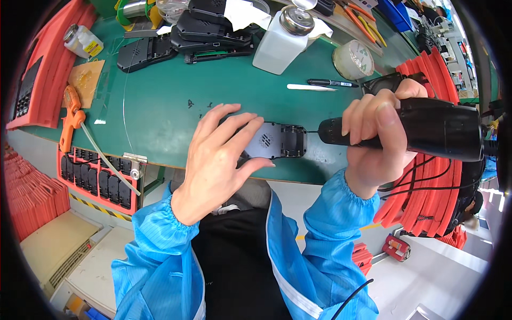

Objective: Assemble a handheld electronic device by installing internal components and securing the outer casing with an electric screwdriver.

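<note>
A small black and grey handheld device housing (271, 140) lies flat on the green work mat, a round pattern of holes on its upper face. My left hand (216, 152) covers its left part, thumb along the near edge and fingers over the far side, steadying it. On the right, my right hand (381, 130) is wrapped round a black electric screwdriver (442, 129), held sideways. Its thin bit points left at the housing's right end; whether the tip touches I cannot tell. What lies under my left palm is hidden.
Beyond the hands are stacked black housings (210, 34), a white pump bottle (281, 42), a tape roll (353, 60), a marker (333, 83) and a white stick (312, 87). An orange glue gun (71, 118) lies left. Red trays (418, 186) and cables crowd the right.
</note>
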Available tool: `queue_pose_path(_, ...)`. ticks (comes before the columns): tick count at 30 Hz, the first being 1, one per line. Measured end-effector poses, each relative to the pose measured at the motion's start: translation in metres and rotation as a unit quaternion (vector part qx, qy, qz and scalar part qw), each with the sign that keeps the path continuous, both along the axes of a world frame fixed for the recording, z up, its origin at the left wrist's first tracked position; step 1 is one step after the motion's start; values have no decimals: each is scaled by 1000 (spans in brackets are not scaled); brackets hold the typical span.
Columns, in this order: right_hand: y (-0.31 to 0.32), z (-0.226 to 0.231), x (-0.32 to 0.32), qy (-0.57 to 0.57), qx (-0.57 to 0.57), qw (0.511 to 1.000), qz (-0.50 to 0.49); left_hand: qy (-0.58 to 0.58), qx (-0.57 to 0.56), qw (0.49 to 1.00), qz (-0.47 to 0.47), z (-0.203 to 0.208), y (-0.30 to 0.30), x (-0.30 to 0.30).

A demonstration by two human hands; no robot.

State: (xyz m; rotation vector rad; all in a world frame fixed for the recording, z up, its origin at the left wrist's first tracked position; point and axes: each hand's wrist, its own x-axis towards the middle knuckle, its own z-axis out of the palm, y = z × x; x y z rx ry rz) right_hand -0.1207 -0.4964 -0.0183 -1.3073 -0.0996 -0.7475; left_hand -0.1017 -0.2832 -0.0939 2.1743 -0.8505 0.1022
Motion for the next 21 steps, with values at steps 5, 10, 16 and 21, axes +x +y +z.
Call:
queue_pose_path(5, 4, -1, -1, 24, -40, 999, -9, 6, 5, 1000, 0, 0, -1, 0)
queue_pose_path(10, 5, -6, 0, 34, -35, 999, -2, 7, 8, 1000, -1, 1, -1, 0)
queue_pose_path(16, 14, -10, 2, 30, -69, 996, -42, 4, -2, 1000, -10, 0, -2, 3)
queue_pose_path(21, 11, -10, 2, 44, -68, 996, -36, -12, 1, 1000, -17, 2, -1, 4)
